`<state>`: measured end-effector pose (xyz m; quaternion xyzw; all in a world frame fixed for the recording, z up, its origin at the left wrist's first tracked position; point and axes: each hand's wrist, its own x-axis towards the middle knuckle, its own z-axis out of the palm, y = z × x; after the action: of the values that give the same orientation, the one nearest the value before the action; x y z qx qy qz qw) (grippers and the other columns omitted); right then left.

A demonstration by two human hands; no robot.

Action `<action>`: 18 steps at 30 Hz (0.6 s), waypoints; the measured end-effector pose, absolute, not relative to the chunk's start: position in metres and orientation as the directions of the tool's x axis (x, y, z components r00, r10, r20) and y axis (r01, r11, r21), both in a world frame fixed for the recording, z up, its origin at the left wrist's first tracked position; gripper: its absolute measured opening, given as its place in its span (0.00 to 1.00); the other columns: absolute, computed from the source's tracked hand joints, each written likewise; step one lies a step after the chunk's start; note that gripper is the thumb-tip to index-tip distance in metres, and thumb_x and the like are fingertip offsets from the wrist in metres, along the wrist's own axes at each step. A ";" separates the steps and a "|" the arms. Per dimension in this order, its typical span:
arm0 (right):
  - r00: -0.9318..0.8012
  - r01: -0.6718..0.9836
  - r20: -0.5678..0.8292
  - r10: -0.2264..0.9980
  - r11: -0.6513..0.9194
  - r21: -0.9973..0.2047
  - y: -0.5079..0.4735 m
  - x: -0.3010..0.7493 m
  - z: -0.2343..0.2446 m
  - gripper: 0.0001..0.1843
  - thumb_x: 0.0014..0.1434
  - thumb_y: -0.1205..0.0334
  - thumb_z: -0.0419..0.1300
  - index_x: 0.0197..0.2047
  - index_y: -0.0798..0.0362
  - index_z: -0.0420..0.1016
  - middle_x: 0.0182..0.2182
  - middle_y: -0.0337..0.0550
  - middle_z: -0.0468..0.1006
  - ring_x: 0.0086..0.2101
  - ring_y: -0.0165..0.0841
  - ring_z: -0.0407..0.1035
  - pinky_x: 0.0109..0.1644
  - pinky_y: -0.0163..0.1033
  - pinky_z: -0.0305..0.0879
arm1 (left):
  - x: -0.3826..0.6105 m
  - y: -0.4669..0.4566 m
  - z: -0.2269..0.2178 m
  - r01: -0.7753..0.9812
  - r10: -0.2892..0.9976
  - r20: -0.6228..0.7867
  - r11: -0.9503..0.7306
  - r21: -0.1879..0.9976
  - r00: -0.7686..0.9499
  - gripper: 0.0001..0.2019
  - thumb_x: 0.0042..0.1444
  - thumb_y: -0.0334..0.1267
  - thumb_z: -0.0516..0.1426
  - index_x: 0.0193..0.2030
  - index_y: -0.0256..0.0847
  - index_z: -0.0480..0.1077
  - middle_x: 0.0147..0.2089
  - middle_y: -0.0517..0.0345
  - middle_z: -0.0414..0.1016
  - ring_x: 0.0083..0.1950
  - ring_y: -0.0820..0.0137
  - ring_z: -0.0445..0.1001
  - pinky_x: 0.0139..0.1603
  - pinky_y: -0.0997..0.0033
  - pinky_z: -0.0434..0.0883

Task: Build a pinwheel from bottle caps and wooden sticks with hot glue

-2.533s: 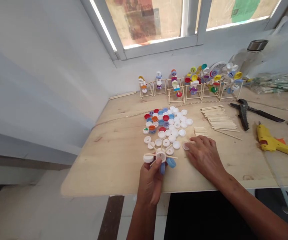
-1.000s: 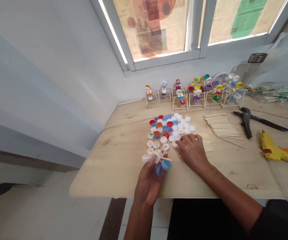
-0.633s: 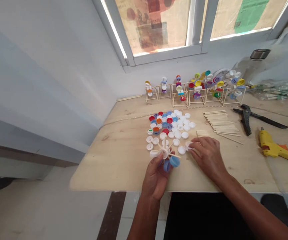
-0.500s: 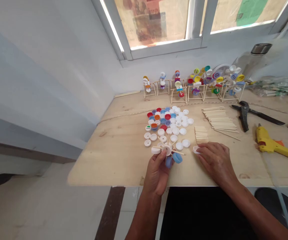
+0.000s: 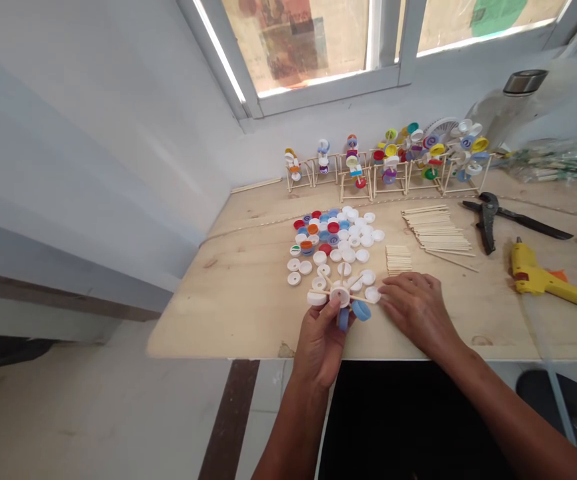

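Note:
My left hand (image 5: pixel 324 337) pinches a wheel of bottle caps and sticks (image 5: pixel 339 295) by its white hub cap. Thin sticks spread out from the hub. Two blue caps (image 5: pixel 361 310) hang on its lower side and a white cap (image 5: pixel 317 297) sits at its left. With its fingertips closed, my right hand (image 5: pixel 415 303) holds a white bottle cap (image 5: pixel 373 294) at the right-hand stick of the wheel. Loose white and coloured bottle caps (image 5: pixel 333 228) lie on the table just beyond the wheel.
Short sticks (image 5: pixel 399 260) and longer sticks (image 5: pixel 438 228) lie in piles. Black-handled pliers (image 5: pixel 488 213) and a yellow glue gun (image 5: pixel 538 275) are at the right. Finished cap wheels on stick stands (image 5: pixel 355 175) line the wall, beside a bottle (image 5: pixel 525 81) and bagged sticks (image 5: pixel 558 160).
My right hand has moved left with the white cap, bringing it to the end of the wheel's stick. My left hand keeps its hold on the hub. The view has shifted slightly.

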<state>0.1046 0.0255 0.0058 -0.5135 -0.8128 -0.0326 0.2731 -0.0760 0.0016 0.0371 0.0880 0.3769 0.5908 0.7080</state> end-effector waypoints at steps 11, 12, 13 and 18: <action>-0.183 0.943 0.571 0.800 0.306 -0.128 0.015 0.147 0.012 0.10 0.61 0.61 0.55 0.37 0.51 0.78 0.36 0.42 0.80 0.39 0.38 0.68 0.46 0.45 0.50 | -0.074 0.004 0.030 -0.741 0.888 -0.461 0.306 0.597 -0.004 0.12 0.40 0.34 0.69 0.33 0.34 0.76 0.34 0.54 0.79 0.37 0.71 0.76 0.43 0.71 0.71; -0.193 0.942 0.564 0.803 0.312 -0.122 0.015 0.146 0.012 0.10 0.60 0.61 0.55 0.37 0.51 0.78 0.35 0.42 0.80 0.38 0.37 0.68 0.46 0.45 0.50 | -0.074 0.004 0.030 -0.737 0.889 -0.459 0.305 0.603 -0.008 0.12 0.40 0.34 0.69 0.33 0.35 0.76 0.34 0.54 0.79 0.37 0.71 0.76 0.43 0.71 0.71; -0.201 0.941 0.555 0.808 0.316 -0.120 0.015 0.145 0.011 0.10 0.60 0.62 0.55 0.36 0.51 0.78 0.35 0.42 0.80 0.38 0.37 0.67 0.46 0.44 0.50 | -0.074 0.003 0.030 -0.734 0.890 -0.455 0.303 0.608 -0.009 0.12 0.40 0.34 0.69 0.33 0.34 0.76 0.34 0.54 0.79 0.37 0.71 0.76 0.43 0.71 0.71; -0.208 0.939 0.501 0.840 0.314 -0.137 0.016 0.138 0.010 0.09 0.59 0.65 0.55 0.36 0.51 0.78 0.34 0.42 0.79 0.38 0.36 0.67 0.45 0.45 0.49 | -0.076 0.002 0.030 -0.729 0.892 -0.452 0.295 0.618 -0.022 0.12 0.39 0.34 0.70 0.33 0.35 0.76 0.33 0.55 0.79 0.35 0.72 0.76 0.42 0.71 0.72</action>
<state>0.1378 0.0162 0.0102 -0.5771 -0.7707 -0.0990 0.2512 -0.0763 0.0016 0.0298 0.0992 0.4104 0.5853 0.6922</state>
